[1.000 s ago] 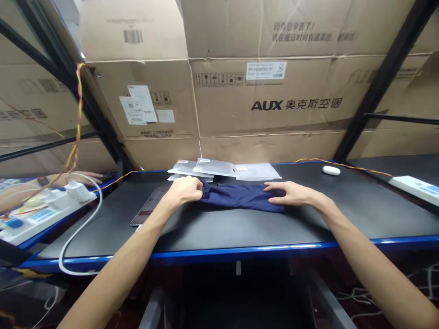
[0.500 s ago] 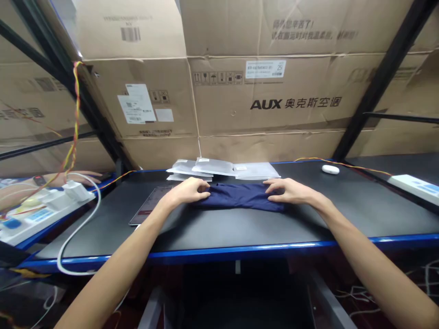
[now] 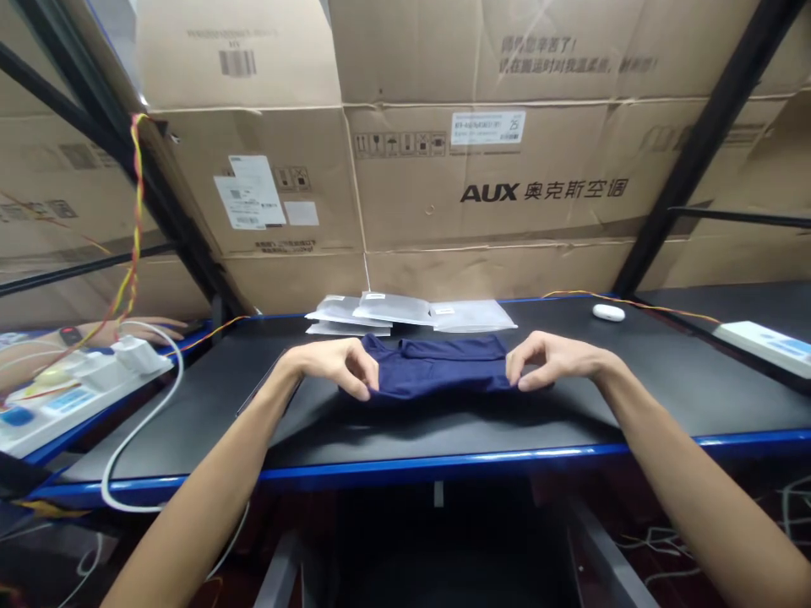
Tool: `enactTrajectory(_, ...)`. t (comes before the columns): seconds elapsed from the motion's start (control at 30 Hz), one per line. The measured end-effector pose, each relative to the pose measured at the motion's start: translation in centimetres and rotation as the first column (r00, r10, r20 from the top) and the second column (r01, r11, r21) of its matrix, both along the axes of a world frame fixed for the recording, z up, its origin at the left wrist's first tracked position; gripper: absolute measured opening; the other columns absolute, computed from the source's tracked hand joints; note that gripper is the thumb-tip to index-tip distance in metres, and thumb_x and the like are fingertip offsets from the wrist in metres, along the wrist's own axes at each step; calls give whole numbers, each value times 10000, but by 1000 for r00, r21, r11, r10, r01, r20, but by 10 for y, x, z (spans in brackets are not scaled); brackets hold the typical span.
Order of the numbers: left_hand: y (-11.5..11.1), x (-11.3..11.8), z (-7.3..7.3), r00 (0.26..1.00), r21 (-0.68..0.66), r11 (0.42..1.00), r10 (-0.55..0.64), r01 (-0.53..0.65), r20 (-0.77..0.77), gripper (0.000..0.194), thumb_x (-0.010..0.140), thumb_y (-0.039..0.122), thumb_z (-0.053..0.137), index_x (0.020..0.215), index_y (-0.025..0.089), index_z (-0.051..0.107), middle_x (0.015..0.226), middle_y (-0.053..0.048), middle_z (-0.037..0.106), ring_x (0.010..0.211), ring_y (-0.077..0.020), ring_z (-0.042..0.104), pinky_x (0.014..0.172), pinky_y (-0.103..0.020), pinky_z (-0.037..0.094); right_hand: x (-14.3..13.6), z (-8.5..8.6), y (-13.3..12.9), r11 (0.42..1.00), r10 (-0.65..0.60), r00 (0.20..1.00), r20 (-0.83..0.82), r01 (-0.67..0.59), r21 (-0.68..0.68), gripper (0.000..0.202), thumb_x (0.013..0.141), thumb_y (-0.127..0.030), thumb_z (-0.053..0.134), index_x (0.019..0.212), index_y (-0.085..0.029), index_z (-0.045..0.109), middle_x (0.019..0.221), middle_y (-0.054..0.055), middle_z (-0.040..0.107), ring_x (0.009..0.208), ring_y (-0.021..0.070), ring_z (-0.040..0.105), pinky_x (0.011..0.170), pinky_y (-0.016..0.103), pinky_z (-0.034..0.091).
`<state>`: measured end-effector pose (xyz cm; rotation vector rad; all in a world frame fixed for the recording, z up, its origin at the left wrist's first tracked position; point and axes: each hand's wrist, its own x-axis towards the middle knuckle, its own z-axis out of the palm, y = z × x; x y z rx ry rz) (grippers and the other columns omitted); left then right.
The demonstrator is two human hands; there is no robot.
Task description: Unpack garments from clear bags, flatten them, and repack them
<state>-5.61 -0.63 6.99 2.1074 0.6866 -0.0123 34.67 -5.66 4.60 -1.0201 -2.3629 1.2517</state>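
A folded navy-blue cloth garment [image 3: 443, 367] spans the space between my two hands over the black tabletop [image 3: 437, 439]. Its near edge is raised off the surface, with shadow beneath. My left hand [image 3: 345, 363] pinches the near left corner between thumb and fingers. At the near right corner, my right hand [image 3: 545, 359] grips the cloth the same way. Behind the garment lie several flat translucent plastic packets [image 3: 399, 308] with small white labels. Partly hidden behind my left forearm is a flat dark tablet-like object [image 3: 263, 384].
A small white case [image 3: 608, 312] sits at the back right, near a white power strip [image 3: 766, 342]. On the left, another power strip [image 3: 82, 393] has plugs and a looping white cable [image 3: 117, 447]. Another person's arm [image 3: 38, 359] rests beyond it. Cardboard boxes [image 3: 431, 194] line the back.
Both hands have drawn the garment's near edge up and toward me, so more of its top shows. My fingers have closed into pinches, and my hands have moved slightly apart.
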Motion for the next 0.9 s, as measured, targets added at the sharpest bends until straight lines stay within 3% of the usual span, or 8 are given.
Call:
enactTrajectory(0.17, -5, 7, -1, 984, -92, 995, -43, 27, -172, 251, 657, 421, 823, 850, 260, 815, 801, -27, 773, 742, -215, 706, 688, -269, 546, -4, 1, -4, 965, 166, 982, 87, -143, -221, 381, 757, -521, 747, 940, -191, 801, 910, 71, 777, 885, 235, 702, 843, 339, 528)
enactTrajectory(0.27, -4, 11, -6, 995, -72, 997, 27, -34, -93, 302, 741, 469, 757, 887, 208, 805, 786, -57, 766, 733, -214, 708, 675, -274, 549, -5, -2, -2, 981, 23, 999, 30, -16, -194, 429, 768, -546, 725, 964, -169, 784, 860, 78, 773, 808, 225, 705, 770, 335, 543)
enactTrajectory(0.33, 0, 17, -13, 988, 90, 985, 144, -148, 56, 316, 807, 463, 689, 911, 181, 786, 776, -58, 749, 728, -198, 695, 684, -277, 546, -5, -5, 2, 987, -147, 989, -25, 145, -74, 430, 764, -550, 719, 953, -167, 769, 816, 65, 759, 782, 228, 697, 752, 345, 544)
enactTrajectory(0.43, 7, 25, -28, 941, 466, 827, 204, -314, 270, 287, 839, 371, 646, 1051, 204, 743, 1019, -63, 738, 933, -208, 680, 847, -317, 543, -5, -12, 11, 915, -332, 940, -81, 342, 216, 389, 774, -514, 693, 995, -199, 749, 978, 70, 754, 951, 277, 681, 889, 414, 522)
enactTrajectory(0.53, 14, 32, -44, 960, 676, 686, 134, -268, 244, 436, 844, 295, 635, 1279, 252, 634, 1367, -79, 592, 1261, -242, 545, 1090, -392, 424, -4, -22, 19, 848, -342, 939, -19, 317, 424, 490, 729, -386, 705, 1196, -237, 691, 1298, 68, 659, 1214, 324, 573, 1073, 471, 413)
enactTrajectory(0.6, 19, 34, -52, 978, 700, 684, 121, -208, 173, 441, 872, 294, 606, 1311, 248, 605, 1416, -83, 555, 1312, -243, 508, 1132, -404, 376, -2, -28, 23, 860, -327, 943, 64, 269, 435, 561, 715, -332, 685, 1270, -255, 653, 1364, 52, 620, 1257, 323, 548, 1100, 470, 393)
enactTrajectory(0.7, 24, 36, -57, 983, 684, 705, 140, -186, 123, 362, 914, 323, 550, 1253, 225, 629, 1278, -75, 657, 1172, -230, 612, 1049, -369, 443, 0, -34, 27, 881, -315, 941, 123, 242, 407, 466, 746, -329, 640, 1204, -262, 695, 1280, 32, 678, 1199, 305, 599, 1077, 439, 426)
enactTrajectory(0.9, 27, 38, -55, 942, 610, 719, 247, -334, 225, 353, 952, 397, 457, 1188, 206, 638, 1040, -57, 727, 947, -203, 682, 847, -290, 506, -3, -36, 29, 832, -408, 913, 35, 355, 427, 312, 808, -427, 615, 996, -228, 766, 976, 37, 769, 915, 284, 693, 881, 388, 519)
